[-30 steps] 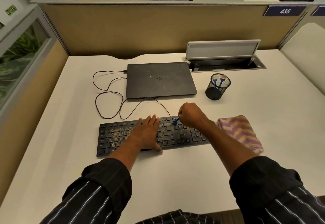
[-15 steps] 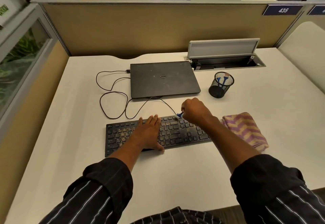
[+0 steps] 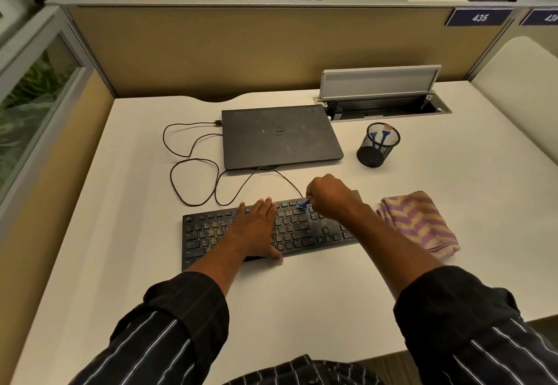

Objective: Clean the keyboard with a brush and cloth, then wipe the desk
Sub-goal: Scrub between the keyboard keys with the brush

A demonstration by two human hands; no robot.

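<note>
Left hand [image 3: 259,227] is lying flat on the middle of the keyboard [image 3: 302,232], fingers straight and pressed together, thumb out along the front edge. It is likely pinning the board so it is not sliding under the strokes. Right hand [image 3: 329,196] is working over the keyboard's back row, fingers curled tight, pinching a small blue brush [image 3: 303,203] with the tip angling down onto the top keys. Yellowish grit is showing on keys left of the left hand, so brushing is looking far from done. Cloth [image 3: 419,221] is lying folded just right of the keyboard, not touching it, probably waiting for the wipe step. Behind the keyboard on the desk [image 3: 302,300] are sitting a closed laptop [image 3: 280,137], a looping black cable [image 3: 193,179] back-left, and a mesh cup [image 3: 377,147] back-right. Only the left hand is covering keys needing brushing.
</note>
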